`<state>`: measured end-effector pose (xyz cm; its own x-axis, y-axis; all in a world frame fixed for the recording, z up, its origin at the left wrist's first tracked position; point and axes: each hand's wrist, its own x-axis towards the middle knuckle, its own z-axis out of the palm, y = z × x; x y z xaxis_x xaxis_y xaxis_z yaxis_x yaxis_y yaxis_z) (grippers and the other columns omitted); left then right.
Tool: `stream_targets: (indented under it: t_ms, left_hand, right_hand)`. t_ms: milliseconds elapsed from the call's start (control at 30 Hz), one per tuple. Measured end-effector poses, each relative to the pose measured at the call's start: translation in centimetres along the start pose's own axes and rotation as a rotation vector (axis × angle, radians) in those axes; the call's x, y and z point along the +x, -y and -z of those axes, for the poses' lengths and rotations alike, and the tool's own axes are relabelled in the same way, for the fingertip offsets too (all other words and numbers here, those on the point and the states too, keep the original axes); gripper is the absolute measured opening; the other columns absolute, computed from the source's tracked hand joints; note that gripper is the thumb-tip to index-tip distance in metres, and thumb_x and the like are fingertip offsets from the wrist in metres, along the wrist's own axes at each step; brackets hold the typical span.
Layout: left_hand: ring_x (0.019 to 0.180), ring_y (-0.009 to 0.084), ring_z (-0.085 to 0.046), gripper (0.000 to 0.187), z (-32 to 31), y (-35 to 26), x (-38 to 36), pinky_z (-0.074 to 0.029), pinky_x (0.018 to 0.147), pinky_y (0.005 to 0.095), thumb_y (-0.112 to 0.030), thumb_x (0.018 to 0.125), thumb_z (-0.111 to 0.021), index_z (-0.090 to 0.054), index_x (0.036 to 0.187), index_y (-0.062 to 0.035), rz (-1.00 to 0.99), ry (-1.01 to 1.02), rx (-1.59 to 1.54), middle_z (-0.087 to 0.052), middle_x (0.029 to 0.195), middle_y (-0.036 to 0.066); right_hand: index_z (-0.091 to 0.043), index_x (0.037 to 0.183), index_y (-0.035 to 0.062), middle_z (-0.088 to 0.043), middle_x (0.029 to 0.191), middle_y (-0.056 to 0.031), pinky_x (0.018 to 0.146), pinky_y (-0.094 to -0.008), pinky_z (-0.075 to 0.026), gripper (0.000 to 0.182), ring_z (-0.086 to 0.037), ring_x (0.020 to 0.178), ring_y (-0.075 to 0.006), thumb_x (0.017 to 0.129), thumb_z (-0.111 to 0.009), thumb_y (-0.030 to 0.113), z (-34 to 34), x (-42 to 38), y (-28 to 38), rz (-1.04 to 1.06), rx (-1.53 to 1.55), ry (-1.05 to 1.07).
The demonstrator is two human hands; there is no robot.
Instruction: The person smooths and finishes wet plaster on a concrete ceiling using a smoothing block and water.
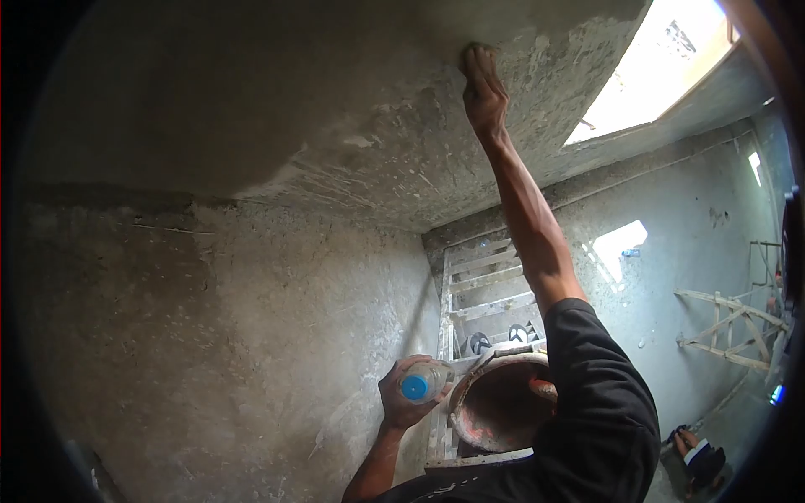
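Pressing up on the wet plaster ceiling (352, 126), the right hand (485, 88) keeps its fingers together, tips lost in shadow. Left hand (407, 394) wraps a clear bottle (428, 381) w/ blue cap beside a mortar pan (495, 402), partly hidden by the sleeve (599, 394).

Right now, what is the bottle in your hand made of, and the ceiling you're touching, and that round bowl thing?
The bottle in the left hand looks like clear plastic: see-through, with a blue cap. The ceiling under the right hand seems to be grey cement plaster, rough and patchy. The round pan might be metal or plastic; its reddish inside is smeared, so it is hard to tell.
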<state>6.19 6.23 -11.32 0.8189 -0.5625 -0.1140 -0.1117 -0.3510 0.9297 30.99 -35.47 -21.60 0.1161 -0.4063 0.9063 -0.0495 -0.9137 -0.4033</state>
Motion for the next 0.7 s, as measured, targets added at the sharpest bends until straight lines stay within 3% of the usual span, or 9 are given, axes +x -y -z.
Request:
stream_targets:
  t_ms: [133,233,300,400,433,567,633,700]
  left_hand:
    - [0.090,0.0197,-0.067,0.049,0.1,0.1,0.0,-0.054,0.084,0.0337,-0.015,0.065,-0.088,-0.063,0.104,-0.0003,0.074,-0.017,-0.073,-0.069,0.099,0.011]
    - [0.090,0.0196,-0.067,0.049,0.6,0.2,-0.3,-0.054,0.084,0.0335,-0.014,0.065,-0.087,-0.062,0.104,-0.0002,0.010,0.003,0.048,-0.069,0.099,0.011]
    - [0.090,0.0196,-0.067,0.049,0.6,0.3,-0.4,-0.054,0.084,0.0332,-0.014,0.065,-0.087,-0.063,0.104,-0.0004,0.033,-0.018,0.017,-0.069,0.099,0.011]
    - [0.090,0.0199,-0.067,0.047,0.4,0.3,-0.5,-0.054,0.084,0.0334,-0.013,0.065,-0.087,-0.063,0.103,-0.0005,0.123,-0.021,-0.035,-0.068,0.099,0.011]
    - [0.090,0.0199,-0.067,0.047,0.4,0.3,-0.3,-0.054,0.084,0.0334,-0.013,0.065,-0.087,-0.063,0.103,-0.0005,0.118,-0.021,-0.038,-0.068,0.099,0.011]
    - [0.090,0.0191,-0.066,0.049,0.4,0.3,-0.4,-0.053,0.084,0.0332,-0.014,0.064,-0.087,-0.061,0.104,0.0001,0.055,-0.006,0.000,-0.068,0.096,0.011]
    - [0.089,0.0181,-0.066,0.053,0.3,0.4,-0.6,-0.053,0.084,0.0328,-0.016,0.064,-0.087,-0.059,0.106,0.0005,0.067,-0.002,-0.007,-0.068,0.095,0.010]
    - [0.090,0.0182,-0.065,0.054,0.3,0.5,-0.7,-0.053,0.084,0.0331,-0.016,0.064,-0.087,-0.059,0.106,0.0007,0.071,0.005,0.009,-0.068,0.094,0.010]
  right_hand:
    - [-0.063,0.119,0.0045,-0.062,0.122,-0.0167,0.097,-0.0399,-0.051,0.043,-0.056,0.119,-0.0332,0.080,-0.057,-0.011,1.1,-0.6,0.8,-0.105,0.055,0.005]
    - [-0.063,0.120,0.0035,-0.061,0.123,-0.0173,0.096,-0.0391,-0.051,0.039,-0.056,0.119,-0.0334,0.083,-0.056,-0.010,0.7,1.4,2.5,-0.086,0.048,-0.127]
    - [-0.062,0.120,0.0030,-0.061,0.123,-0.0188,0.095,-0.0387,-0.052,0.037,-0.057,0.117,-0.0333,0.086,-0.056,-0.008,-0.5,2.8,3.7,-0.216,0.101,-0.177]
    - [-0.060,0.126,0.0044,-0.061,0.123,-0.0173,0.095,-0.0351,-0.052,0.042,-0.058,0.116,-0.0294,0.087,-0.056,-0.007,-2.2,-0.2,4.7,-0.211,0.104,-0.116]
    - [-0.062,0.123,0.0028,-0.062,0.122,-0.0180,0.090,-0.0345,-0.054,0.039,-0.061,0.112,-0.0287,0.086,-0.057,-0.007,-1.3,-0.9,5.7,-0.275,0.130,0.004]
    - [-0.065,0.120,0.0024,-0.064,0.120,-0.0172,0.086,-0.0333,-0.056,0.036,-0.064,0.108,-0.0271,0.085,-0.058,-0.007,0.2,-1.2,4.9,-0.201,0.252,-0.011]
    - [-0.066,0.117,0.0022,-0.065,0.117,-0.0161,0.086,-0.0324,-0.056,0.034,-0.065,0.107,-0.0254,0.085,-0.058,-0.006,0.4,1.1,4.2,-0.361,0.187,-0.177]
    - [-0.067,0.116,0.0035,-0.064,0.118,-0.0167,0.087,-0.0335,-0.055,0.032,-0.063,0.109,-0.0270,0.086,-0.058,-0.005,-0.2,2.8,3.5,-0.337,0.175,-0.221]
